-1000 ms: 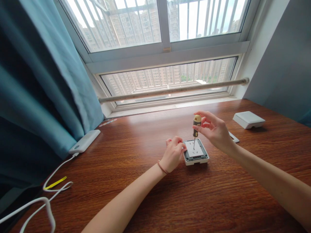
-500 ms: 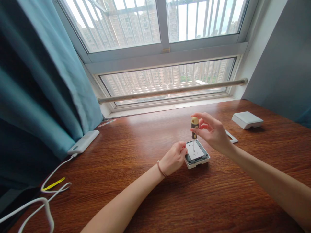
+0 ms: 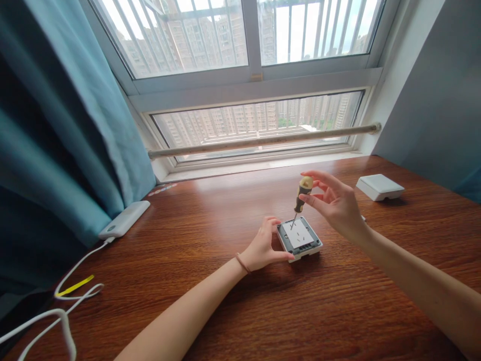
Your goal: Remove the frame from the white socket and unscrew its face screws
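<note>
A white wall socket (image 3: pixel 299 234) with a grey inner frame lies face up on the wooden table. My left hand (image 3: pixel 262 249) grips its left side, thumb at the near corner and fingers at the far left corner. Between the thumb and fingers of my right hand (image 3: pixel 337 203) is a screwdriver (image 3: pixel 302 194) with a yellow and black handle. It leans, handle up to the right, and its shaft comes down over the far left part of the socket's white face. Whether the tip touches cannot be made out.
A second white box-shaped piece (image 3: pixel 380 187) sits at the right on the table (image 3: pixel 210 225). On the left lies a white power strip or adapter (image 3: pixel 126 220) with a white cable (image 3: pixel 77 260) and a yellow strip (image 3: pixel 75 286). Behind are a window and a rail (image 3: pixel 263 143); a blue curtain hangs left.
My left hand has opened from a closed pinch to a wider hold round the socket's side. The screwdriver has gone from upright over the middle to tilted, its tip farther left and back.
</note>
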Motion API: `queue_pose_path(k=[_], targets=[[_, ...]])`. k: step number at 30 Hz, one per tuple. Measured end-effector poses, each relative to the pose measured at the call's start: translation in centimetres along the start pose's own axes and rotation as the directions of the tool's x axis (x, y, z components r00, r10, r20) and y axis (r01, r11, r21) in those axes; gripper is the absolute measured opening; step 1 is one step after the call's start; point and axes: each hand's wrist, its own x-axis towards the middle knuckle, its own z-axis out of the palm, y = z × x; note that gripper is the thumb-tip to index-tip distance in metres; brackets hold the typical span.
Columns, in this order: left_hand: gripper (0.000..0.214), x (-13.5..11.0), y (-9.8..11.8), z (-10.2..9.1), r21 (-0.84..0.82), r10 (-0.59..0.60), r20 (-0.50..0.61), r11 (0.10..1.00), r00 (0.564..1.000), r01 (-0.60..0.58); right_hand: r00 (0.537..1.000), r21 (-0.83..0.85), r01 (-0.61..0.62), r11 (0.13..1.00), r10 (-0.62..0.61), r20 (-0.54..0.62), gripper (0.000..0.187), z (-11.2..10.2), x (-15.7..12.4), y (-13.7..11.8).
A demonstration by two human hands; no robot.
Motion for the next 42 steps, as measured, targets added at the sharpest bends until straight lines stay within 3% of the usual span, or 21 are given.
queue_pose_path(k=[15,31,42], targets=[[0.07,0.3,0.1,-0.1,-0.112,-0.006,0.05,0.994,0.999,0.011,0.997,0.166,-0.041,0.985,0.029,0.074,0.037,0.7,-0.1,1.5],[0.073,0.2,-0.3,-0.1,-0.075,-0.006,0.051,0.997,0.999,0.01,0.998,0.145,-0.04,0.989,0.033,0.051,0.036,0.7,-0.2,1.5],[0.072,0.2,-0.3,-0.2,-0.051,-0.015,0.058,0.999,0.998,0.018,0.989,0.074,-0.047,0.996,0.037,0.141,0.035,0.7,-0.3,1.3]])
